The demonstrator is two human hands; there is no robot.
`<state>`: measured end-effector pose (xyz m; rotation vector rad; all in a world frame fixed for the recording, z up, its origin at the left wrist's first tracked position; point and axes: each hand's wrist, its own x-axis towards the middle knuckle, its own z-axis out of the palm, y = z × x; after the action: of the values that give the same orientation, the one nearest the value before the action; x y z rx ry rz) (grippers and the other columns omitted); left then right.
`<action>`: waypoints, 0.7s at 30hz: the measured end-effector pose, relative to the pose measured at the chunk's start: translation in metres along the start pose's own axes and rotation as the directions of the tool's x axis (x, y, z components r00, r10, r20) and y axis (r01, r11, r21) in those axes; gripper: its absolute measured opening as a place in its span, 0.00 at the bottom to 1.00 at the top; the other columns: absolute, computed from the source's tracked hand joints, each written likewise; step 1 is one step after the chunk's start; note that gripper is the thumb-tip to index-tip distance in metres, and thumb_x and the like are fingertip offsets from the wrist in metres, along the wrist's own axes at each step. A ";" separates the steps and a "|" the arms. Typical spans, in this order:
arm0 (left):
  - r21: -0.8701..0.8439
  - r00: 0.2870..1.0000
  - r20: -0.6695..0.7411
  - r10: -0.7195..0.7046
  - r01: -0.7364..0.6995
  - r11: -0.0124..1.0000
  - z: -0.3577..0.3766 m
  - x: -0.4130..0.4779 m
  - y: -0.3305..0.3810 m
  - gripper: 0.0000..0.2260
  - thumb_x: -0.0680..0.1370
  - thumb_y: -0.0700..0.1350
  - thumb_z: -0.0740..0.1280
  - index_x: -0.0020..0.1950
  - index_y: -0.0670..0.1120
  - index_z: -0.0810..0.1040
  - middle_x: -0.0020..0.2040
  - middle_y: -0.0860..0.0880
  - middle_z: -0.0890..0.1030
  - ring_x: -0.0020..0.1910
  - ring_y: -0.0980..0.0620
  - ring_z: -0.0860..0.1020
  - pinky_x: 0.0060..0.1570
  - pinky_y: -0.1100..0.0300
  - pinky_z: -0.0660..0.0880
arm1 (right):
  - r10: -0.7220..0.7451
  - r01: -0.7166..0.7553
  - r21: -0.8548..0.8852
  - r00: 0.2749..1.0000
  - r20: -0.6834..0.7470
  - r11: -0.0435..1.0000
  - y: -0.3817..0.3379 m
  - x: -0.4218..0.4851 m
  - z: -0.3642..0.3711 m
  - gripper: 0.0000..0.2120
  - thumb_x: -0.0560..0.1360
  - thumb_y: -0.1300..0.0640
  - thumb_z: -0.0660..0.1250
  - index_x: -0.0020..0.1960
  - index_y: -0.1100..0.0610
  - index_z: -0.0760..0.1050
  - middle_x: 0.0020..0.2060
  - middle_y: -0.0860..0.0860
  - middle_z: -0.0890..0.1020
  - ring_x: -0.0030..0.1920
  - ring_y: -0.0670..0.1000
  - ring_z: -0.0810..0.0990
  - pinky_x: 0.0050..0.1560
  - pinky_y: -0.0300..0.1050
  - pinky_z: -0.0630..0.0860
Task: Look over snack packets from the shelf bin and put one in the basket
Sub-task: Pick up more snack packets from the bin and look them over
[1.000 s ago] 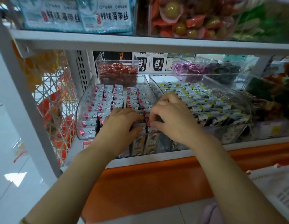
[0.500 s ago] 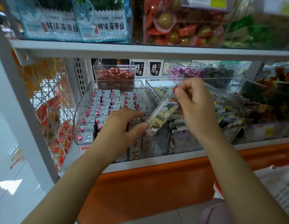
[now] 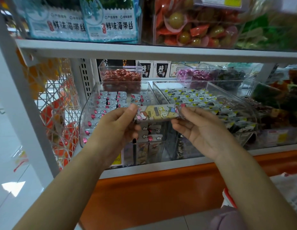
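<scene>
One wide-angle view, worn on the head, faces the shelf [image 3: 161, 53] squarely from close by, tilted slightly down toward the clear bins [image 3: 88, 123].

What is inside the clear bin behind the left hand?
Rows of small silver packets with pink marks. The left hand and the held packet cover the front middle of the clear bin, hiding what lies there.

2 bare forearms reach forward. The left hand [image 3: 117, 126], thumb on top, and the right hand [image 3: 203, 131], palm up, each pinch 1 end of the snack packet [image 3: 158, 112], level between their fingertips.
</scene>
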<state>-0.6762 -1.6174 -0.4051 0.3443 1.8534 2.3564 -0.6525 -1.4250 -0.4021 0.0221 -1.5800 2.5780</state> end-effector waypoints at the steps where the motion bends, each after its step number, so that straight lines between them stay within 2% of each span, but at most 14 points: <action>1: -0.078 1.000 0.001 -0.023 0.023 0.997 0.000 0.000 0.001 0.11 0.69 0.51 0.66 0.34 0.44 0.76 0.31 0.47 0.73 0.27 0.56 0.73 0.27 0.67 0.73 | 0.021 -0.022 0.032 1.000 0.005 0.999 0.000 0.000 0.000 0.08 0.66 0.60 0.67 0.42 0.64 0.77 0.34 0.55 0.84 0.33 0.49 0.83 0.31 0.37 0.79; 4: -0.189 0.999 -0.018 -0.050 0.046 0.981 -0.001 0.002 0.002 0.15 0.72 0.48 0.66 0.26 0.47 0.80 0.28 0.50 0.77 0.28 0.57 0.75 0.30 0.69 0.76 | 0.052 -0.055 0.102 0.998 0.027 0.993 0.002 -0.001 0.000 0.06 0.65 0.64 0.66 0.40 0.64 0.78 0.35 0.56 0.84 0.34 0.49 0.84 0.32 0.36 0.79; 6: -0.220 0.997 -0.055 -0.053 0.040 0.975 -0.003 0.004 0.001 0.17 0.76 0.43 0.64 0.27 0.46 0.81 0.30 0.49 0.80 0.31 0.57 0.78 0.34 0.69 0.77 | 0.037 -0.041 0.102 0.999 0.038 0.994 0.002 -0.002 0.000 0.06 0.63 0.67 0.66 0.40 0.65 0.77 0.36 0.57 0.84 0.35 0.50 0.84 0.33 0.36 0.79; 9: -0.239 0.992 -0.105 -0.065 0.038 0.970 -0.005 0.003 0.001 0.11 0.77 0.39 0.63 0.36 0.41 0.78 0.33 0.47 0.80 0.34 0.55 0.79 0.35 0.68 0.78 | 0.004 -0.007 0.071 0.999 0.043 0.997 0.003 -0.003 0.000 0.11 0.62 0.69 0.66 0.45 0.67 0.75 0.36 0.57 0.84 0.36 0.51 0.84 0.35 0.36 0.80; 12: -0.230 0.991 -0.118 -0.060 0.032 0.973 -0.005 0.002 0.001 0.09 0.77 0.38 0.62 0.37 0.42 0.76 0.29 0.50 0.77 0.30 0.57 0.77 0.31 0.69 0.77 | -0.023 0.021 0.053 0.999 0.030 0.998 0.004 -0.002 0.000 0.13 0.62 0.69 0.66 0.47 0.67 0.75 0.36 0.57 0.83 0.36 0.51 0.84 0.35 0.36 0.79; 16: -0.262 0.993 -0.104 -0.047 0.019 0.965 -0.003 0.002 0.002 0.07 0.76 0.34 0.62 0.40 0.42 0.74 0.34 0.48 0.75 0.28 0.58 0.76 0.30 0.69 0.76 | -0.073 0.075 0.021 0.996 -0.058 0.997 0.006 -0.002 0.000 0.07 0.70 0.73 0.64 0.46 0.65 0.74 0.36 0.58 0.82 0.34 0.52 0.84 0.35 0.38 0.80; 18: -0.208 0.997 -0.074 0.015 -0.030 0.978 -0.003 0.001 0.003 0.07 0.75 0.33 0.63 0.40 0.43 0.74 0.34 0.48 0.75 0.28 0.57 0.77 0.31 0.68 0.76 | -0.103 0.104 0.005 0.992 -0.077 0.995 0.006 -0.002 -0.001 0.01 0.72 0.66 0.66 0.43 0.63 0.75 0.35 0.56 0.82 0.34 0.52 0.83 0.35 0.40 0.80; 20: -0.075 0.993 -0.049 0.105 -0.108 0.991 -0.004 0.000 0.001 0.06 0.74 0.34 0.63 0.39 0.43 0.74 0.32 0.49 0.77 0.29 0.55 0.77 0.32 0.67 0.76 | -0.136 0.132 -0.053 0.987 -0.081 0.990 0.007 -0.002 0.000 0.07 0.69 0.56 0.69 0.39 0.60 0.75 0.31 0.51 0.82 0.33 0.51 0.83 0.34 0.42 0.80; 21: -0.004 0.989 -0.041 0.143 -0.143 0.990 -0.004 -0.001 0.001 0.06 0.74 0.34 0.64 0.39 0.43 0.74 0.31 0.50 0.77 0.29 0.55 0.78 0.32 0.67 0.76 | -0.165 0.154 -0.115 0.982 -0.088 0.981 0.007 -0.002 -0.001 0.09 0.67 0.54 0.70 0.38 0.59 0.75 0.31 0.50 0.81 0.33 0.50 0.82 0.33 0.41 0.80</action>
<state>-0.6763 -1.6213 -0.4055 0.4457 1.8981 2.4791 -0.6512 -1.4277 -0.4089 0.0138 -1.6090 2.3345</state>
